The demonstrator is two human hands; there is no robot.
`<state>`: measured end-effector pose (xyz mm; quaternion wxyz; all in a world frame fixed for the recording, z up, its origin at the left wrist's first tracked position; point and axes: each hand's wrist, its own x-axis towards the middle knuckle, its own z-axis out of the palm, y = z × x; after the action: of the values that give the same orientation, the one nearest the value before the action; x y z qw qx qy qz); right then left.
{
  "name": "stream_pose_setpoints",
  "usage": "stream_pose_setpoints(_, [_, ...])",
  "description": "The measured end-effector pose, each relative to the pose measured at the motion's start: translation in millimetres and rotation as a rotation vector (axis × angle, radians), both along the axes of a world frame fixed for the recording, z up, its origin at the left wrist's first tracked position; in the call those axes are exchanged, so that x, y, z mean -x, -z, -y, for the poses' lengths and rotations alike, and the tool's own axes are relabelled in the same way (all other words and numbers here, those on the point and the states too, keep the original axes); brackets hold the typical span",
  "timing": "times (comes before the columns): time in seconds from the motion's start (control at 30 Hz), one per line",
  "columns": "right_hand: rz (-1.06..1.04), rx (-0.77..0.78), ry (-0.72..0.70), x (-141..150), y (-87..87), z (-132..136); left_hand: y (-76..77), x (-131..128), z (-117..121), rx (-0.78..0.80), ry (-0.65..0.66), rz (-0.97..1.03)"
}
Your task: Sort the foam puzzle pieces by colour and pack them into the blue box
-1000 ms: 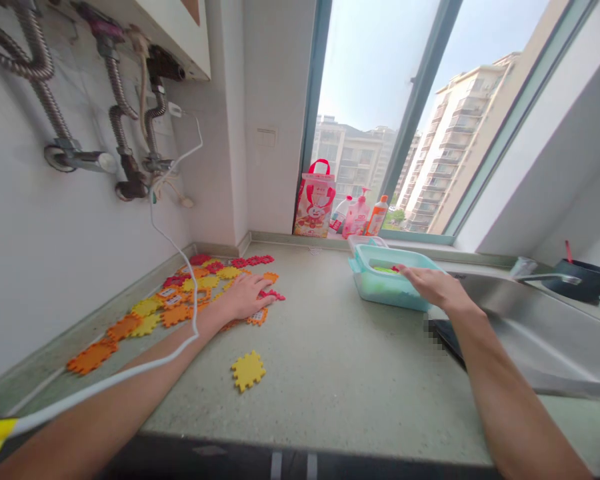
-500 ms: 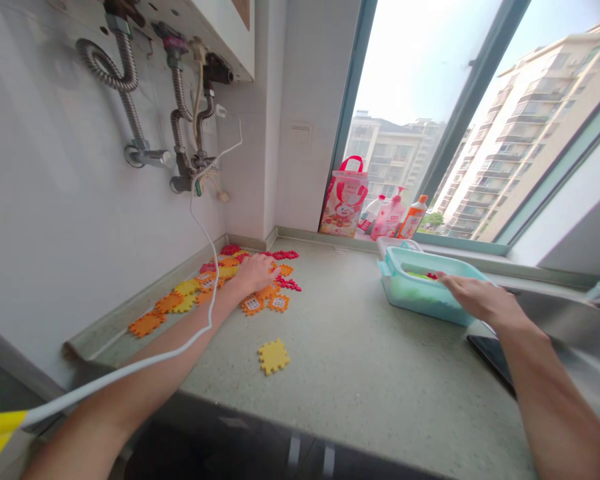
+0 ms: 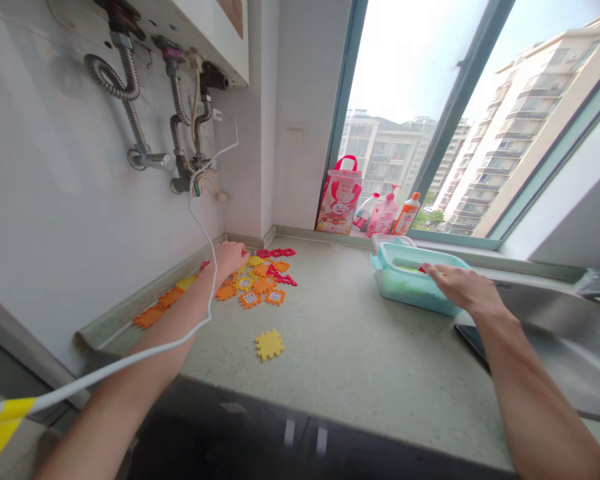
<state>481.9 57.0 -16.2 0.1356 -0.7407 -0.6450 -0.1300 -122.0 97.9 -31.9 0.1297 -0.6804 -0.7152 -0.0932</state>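
Observation:
Over the pile of red, orange and yellow interlocking plastic tiles (image 3: 265, 285) near the back wall, my left hand (image 3: 229, 258) reaches with its fingers curled down. A bit of orange shows at its fingertips; what they hold is mostly hidden. A single yellow tile (image 3: 269, 345) lies flat nearer the counter's front. On the right, my right hand (image 3: 453, 281) is at the light-blue plastic box (image 3: 415, 293), its thumb and fingers closed on a small red tile (image 3: 423, 269) at the box's opening. Something green shows inside the box.
A white cable (image 3: 130, 360) crosses in front of my left forearm. Right of the box are a dark flat object (image 3: 473, 343) and a steel sink (image 3: 550, 333). A pink bag (image 3: 339, 203) and several bottles (image 3: 383, 217) stand by the window.
My left hand has moved left and back over the pile, uncovering tiles on its right. My right hand still pinches red at the box. The whole view has shifted slightly.

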Motion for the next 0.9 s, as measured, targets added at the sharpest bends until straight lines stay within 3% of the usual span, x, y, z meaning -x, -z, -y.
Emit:
stream_pose_setpoints(0.07, [-0.002, -0.117, -0.058, 15.6, -3.9, 3.7, -3.2, -10.1, 4.0, 0.018, 0.099, 0.005])
stream_pose_setpoints(0.13, [-0.001, -0.273, -0.198, 39.9, -8.1, 9.1, -3.0, -19.9, 8.0, 0.057, 0.243, 0.031])
stream_pose_setpoints(0.2, [-0.006, -0.326, -0.354, 74.3, -8.8, 17.6, 0.5, -29.2, 11.1, 0.078, 0.395, 0.068])
stream_pose_setpoints(0.3, [0.018, -0.246, -0.759, 141.4, 5.3, 36.7, 8.5, -41.6, 14.5, 0.077, 0.595, 0.1])
stream_pose_setpoints(0.4, [0.002, -0.1, -1.163, 210.2, 34.0, 62.3, 16.7, -51.1, 19.0, 0.085, 0.759, 0.109])
stream_pose_setpoints(0.5, [-0.03, 0.075, -1.398, 254.7, 56.9, 86.3, 26.1, -57.5, 21.5, 0.071, 0.831, 0.085])
stream_pose_setpoints(0.6, [-0.056, 0.163, -1.426, 264.1, 64.7, 92.7, 36.7, -63.4, 17.1, 0.034, 0.811, 0.054])
stream_pose_setpoints(0.73, [-0.177, 0.131, -1.355, 245.7, 68.0, 67.5, 43.8, -73.6, 8.7, -0.129, 0.684, 0.085])
stream_pose_setpoints(0.9, [-0.248, 0.078, -1.247, 219.3, 77.1, 26.8, 28.6, -79.7, 13.0, -0.234, 0.642, 0.137])
